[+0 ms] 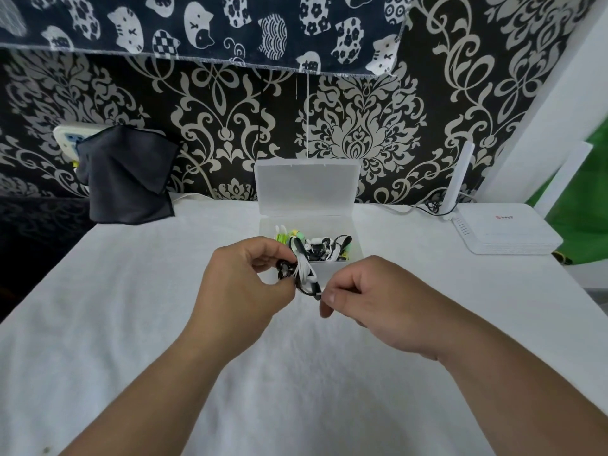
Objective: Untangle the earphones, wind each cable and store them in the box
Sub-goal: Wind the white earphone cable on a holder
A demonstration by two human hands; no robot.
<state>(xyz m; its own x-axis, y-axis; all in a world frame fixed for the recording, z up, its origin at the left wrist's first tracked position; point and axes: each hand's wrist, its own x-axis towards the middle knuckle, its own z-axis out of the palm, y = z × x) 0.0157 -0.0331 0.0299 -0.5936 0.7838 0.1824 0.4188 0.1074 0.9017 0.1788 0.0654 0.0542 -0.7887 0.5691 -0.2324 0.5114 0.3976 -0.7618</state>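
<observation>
A small bundle of black and white earphone cable hangs just in front of the box. My left hand grips the bundle from the left, fingers curled round it. At the bundle's lower end, my right hand pinches a dark piece between thumb and forefinger. The clear plastic box stands on the white cloth with its lid raised against the wall. Inside lie several earphones in black, white and green.
A white router with an upright antenna sits at the back right, its cables trailing along the wall. A dark cloth hangs over a wall socket at the back left. The white tablecloth covers the table.
</observation>
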